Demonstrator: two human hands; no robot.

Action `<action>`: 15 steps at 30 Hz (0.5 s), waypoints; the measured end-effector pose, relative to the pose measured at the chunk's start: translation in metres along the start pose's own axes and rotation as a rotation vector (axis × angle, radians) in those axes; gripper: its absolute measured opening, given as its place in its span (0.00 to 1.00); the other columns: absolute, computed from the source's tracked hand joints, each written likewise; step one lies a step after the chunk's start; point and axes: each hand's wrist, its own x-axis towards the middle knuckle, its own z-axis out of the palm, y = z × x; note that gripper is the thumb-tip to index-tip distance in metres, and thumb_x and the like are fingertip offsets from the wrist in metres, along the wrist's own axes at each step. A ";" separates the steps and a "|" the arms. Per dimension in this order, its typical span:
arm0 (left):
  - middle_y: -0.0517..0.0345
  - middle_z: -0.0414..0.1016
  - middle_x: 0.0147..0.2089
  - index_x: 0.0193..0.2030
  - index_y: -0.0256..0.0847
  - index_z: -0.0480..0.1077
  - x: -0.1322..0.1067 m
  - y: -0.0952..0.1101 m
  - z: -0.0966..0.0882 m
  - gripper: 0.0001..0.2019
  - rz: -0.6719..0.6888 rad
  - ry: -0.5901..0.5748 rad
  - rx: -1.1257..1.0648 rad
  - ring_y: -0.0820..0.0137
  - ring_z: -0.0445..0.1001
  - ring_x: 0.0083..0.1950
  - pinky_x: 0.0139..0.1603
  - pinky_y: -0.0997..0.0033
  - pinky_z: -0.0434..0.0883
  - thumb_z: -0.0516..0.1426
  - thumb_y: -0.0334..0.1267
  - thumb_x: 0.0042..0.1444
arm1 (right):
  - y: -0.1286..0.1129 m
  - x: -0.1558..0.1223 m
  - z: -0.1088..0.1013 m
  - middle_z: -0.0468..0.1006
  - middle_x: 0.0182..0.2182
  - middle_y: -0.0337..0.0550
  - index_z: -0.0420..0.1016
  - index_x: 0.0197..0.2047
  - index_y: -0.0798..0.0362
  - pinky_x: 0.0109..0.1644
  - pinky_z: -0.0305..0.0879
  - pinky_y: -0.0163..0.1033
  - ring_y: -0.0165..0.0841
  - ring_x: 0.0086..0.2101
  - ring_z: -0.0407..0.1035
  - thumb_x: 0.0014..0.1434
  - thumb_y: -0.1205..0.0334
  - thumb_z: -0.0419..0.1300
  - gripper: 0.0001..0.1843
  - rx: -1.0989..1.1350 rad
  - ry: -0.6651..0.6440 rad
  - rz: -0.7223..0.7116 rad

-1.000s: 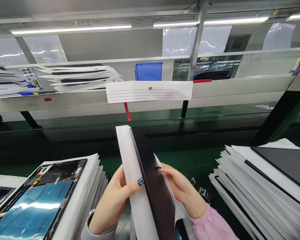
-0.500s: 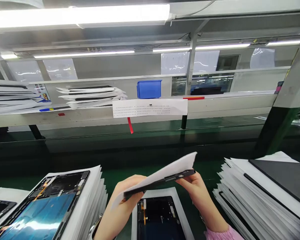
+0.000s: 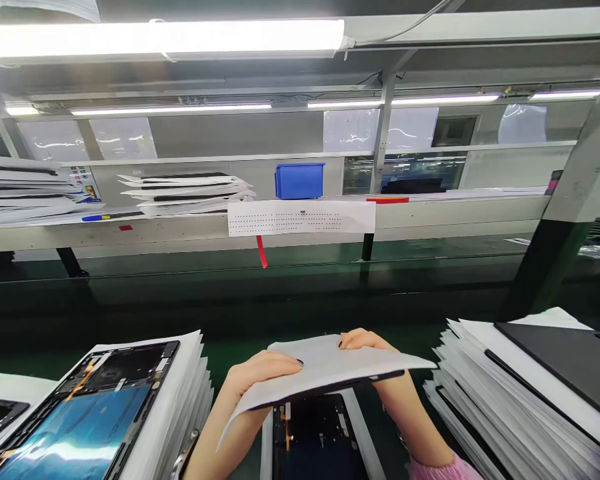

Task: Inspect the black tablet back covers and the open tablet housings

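Black tablet panel (image 3: 380, 379) is held roughly level above the bench, with a white protective sheet (image 3: 325, 363) lying over it; only the panel's dark edge shows along the underside of the sheet. Left hand (image 3: 260, 381) is closed on the near-left side of the pair, fingers laid across the sheet. Right hand (image 3: 375, 353) is closed on the right side, its fingertips (image 3: 353, 339) hooked over the far edge. Both forearms rise from the bottom of the view, with a metal wristband (image 3: 186, 455) on the left wrist and a pink sleeve (image 3: 445, 471) on the right arm.

Directly below the hands, an opened tablet housing (image 3: 313, 433) with an orange flex strip lies on a white sheet. To the left stands a stack of opened tablet units (image 3: 95, 407) interleaved with white sheets, the top screen blue. To the right stands a stack of black panels (image 3: 545, 363), also interleaved with white sheets. Both stacks rest on a green bench mat (image 3: 230, 350).

Farther off, a white perforated paper strip (image 3: 300, 218) with a red tag (image 3: 261, 252) hangs from a grey shelf (image 3: 130, 237). On that shelf sit a blue plastic bin (image 3: 300, 181) and a printed poster (image 3: 85, 185), whose writing is too small to read.
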 end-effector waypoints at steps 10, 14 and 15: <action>0.53 0.83 0.33 0.37 0.39 0.76 -0.020 0.015 0.005 0.28 -0.659 0.576 -0.361 0.50 0.81 0.39 0.35 0.61 0.78 0.72 0.59 0.35 | -0.043 -0.010 -0.003 0.72 0.23 0.41 0.78 0.23 0.53 0.30 0.63 0.36 0.33 0.25 0.65 0.55 0.40 0.68 0.24 0.016 -0.189 0.174; 0.54 0.83 0.30 0.40 0.41 0.74 -0.018 0.026 0.003 0.32 -0.863 0.552 -0.563 0.48 0.82 0.34 0.28 0.62 0.77 0.75 0.48 0.25 | -0.064 -0.016 0.001 0.69 0.23 0.40 0.71 0.20 0.51 0.31 0.59 0.38 0.34 0.25 0.61 0.54 0.34 0.65 0.29 0.065 -0.121 0.177; 0.54 0.83 0.30 0.43 0.42 0.73 -0.017 0.026 0.003 0.34 -0.882 0.549 -0.580 0.47 0.82 0.33 0.26 0.62 0.77 0.74 0.46 0.25 | -0.069 -0.018 0.002 0.68 0.22 0.40 0.68 0.18 0.51 0.30 0.58 0.38 0.33 0.24 0.59 0.54 0.35 0.65 0.29 0.076 -0.125 0.178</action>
